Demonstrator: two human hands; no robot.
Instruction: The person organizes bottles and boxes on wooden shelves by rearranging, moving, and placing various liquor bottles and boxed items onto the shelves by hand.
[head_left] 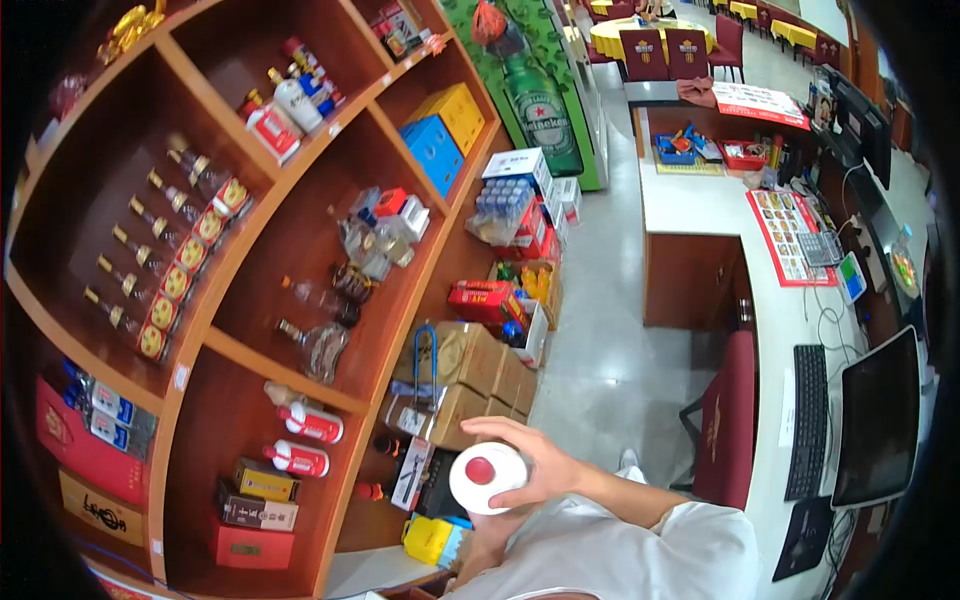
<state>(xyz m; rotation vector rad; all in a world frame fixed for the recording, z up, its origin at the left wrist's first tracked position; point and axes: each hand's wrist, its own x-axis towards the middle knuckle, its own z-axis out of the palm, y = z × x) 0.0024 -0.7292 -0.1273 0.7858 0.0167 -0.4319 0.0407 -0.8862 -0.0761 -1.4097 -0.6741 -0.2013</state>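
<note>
Seen from above, a white bottle (489, 497) with a round red cap stands close in front of my body. My right hand (535, 460) curves around its upper part, thumb on the near side and fingers reaching over the far side. Lower down, my left hand (497, 528) grips the bottle from beneath; most of its fingers are hidden by the bottle. To the left, two similar white-and-red bottles (310, 424) rest in a lower compartment of the wooden shelf (195, 350).
Liquor bottles and boxes fill the curved shelf on the left. Cardboard cartons (480, 360) and drink packs stand along its foot. On the right is a white counter (690, 205) with a keyboard (806, 420) and monitor (875, 420). A dark red chair (728, 420) stands against it.
</note>
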